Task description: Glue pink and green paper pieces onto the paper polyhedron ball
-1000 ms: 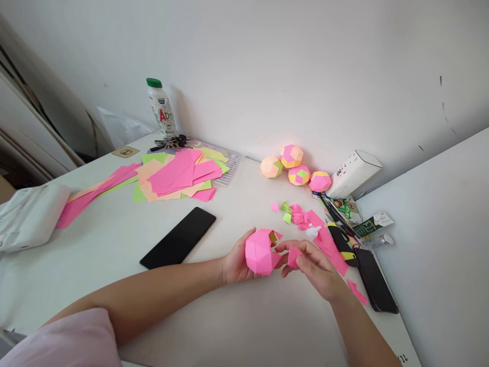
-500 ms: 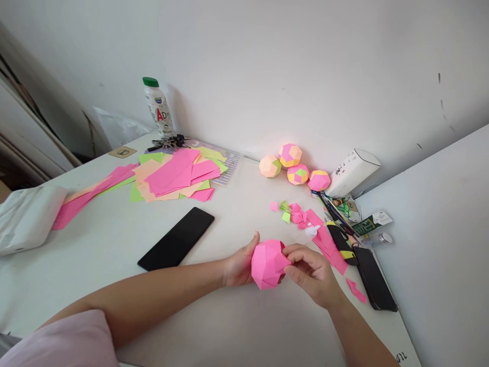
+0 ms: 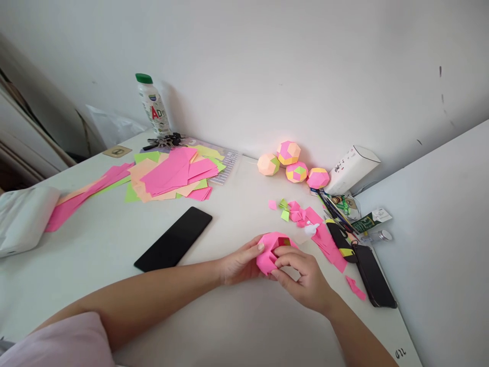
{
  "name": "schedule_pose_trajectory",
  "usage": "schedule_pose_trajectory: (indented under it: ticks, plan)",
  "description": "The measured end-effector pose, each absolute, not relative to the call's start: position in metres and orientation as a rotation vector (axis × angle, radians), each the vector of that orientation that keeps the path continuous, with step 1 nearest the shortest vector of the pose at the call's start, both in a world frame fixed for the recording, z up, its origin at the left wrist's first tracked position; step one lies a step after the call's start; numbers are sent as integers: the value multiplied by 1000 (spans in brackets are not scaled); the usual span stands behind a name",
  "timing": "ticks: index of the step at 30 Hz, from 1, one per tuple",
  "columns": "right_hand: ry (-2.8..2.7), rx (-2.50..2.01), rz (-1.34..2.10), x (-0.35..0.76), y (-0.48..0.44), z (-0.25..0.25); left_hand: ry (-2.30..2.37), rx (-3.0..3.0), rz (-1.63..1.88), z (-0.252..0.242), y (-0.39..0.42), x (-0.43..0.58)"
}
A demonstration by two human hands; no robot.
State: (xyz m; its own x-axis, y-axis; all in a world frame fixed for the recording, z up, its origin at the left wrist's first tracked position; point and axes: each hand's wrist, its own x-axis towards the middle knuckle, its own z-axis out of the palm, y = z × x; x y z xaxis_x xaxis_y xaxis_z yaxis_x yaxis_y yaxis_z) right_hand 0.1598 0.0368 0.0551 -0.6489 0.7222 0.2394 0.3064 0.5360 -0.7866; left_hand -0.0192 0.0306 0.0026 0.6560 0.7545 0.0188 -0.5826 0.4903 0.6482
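Note:
A pink folded-paper ball (image 3: 267, 259) is held just above the white table, its open side turned up and to the right. Through that opening a yellowish inner patch shows. My left hand (image 3: 241, 261) grips the ball from the left, thumb on top and the other fingers underneath, partly hidden. At the opening, my right hand (image 3: 303, 278) pinches the ball's edge, with fingertips partly inside it. Beyond the hands lie small folded pink and green paper pieces (image 3: 294, 211) and a stack of pink paper strips (image 3: 329, 247).
Several finished paper balls (image 3: 297, 172) rest by the wall, beside a white box (image 3: 353, 169). A black phone (image 3: 173, 239) lies left of my hands. Further back are coloured paper sheets (image 3: 168, 176), keys (image 3: 164, 140) and a bottle (image 3: 153, 107). A black case (image 3: 375, 275) lies right.
The ball has turned so its opening now faces up. My left thumb has come down onto it, and my right fingers have moved from a protruding flap to the opening.

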Motion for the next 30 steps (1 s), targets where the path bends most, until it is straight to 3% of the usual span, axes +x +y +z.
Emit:
schedule_pose_trajectory:
  ticks: [13, 20, 30]
  plan:
    - [-1904, -968, 1494, 174, 38, 74, 283, 683, 787, -4, 34, -22]
    - [-1643, -793, 1712, 173, 40, 68, 258, 710, 776, 0, 34, -23]
    - [-1588, -977, 1733, 171, 37, 58, 299, 639, 855, -11, 36, -22]
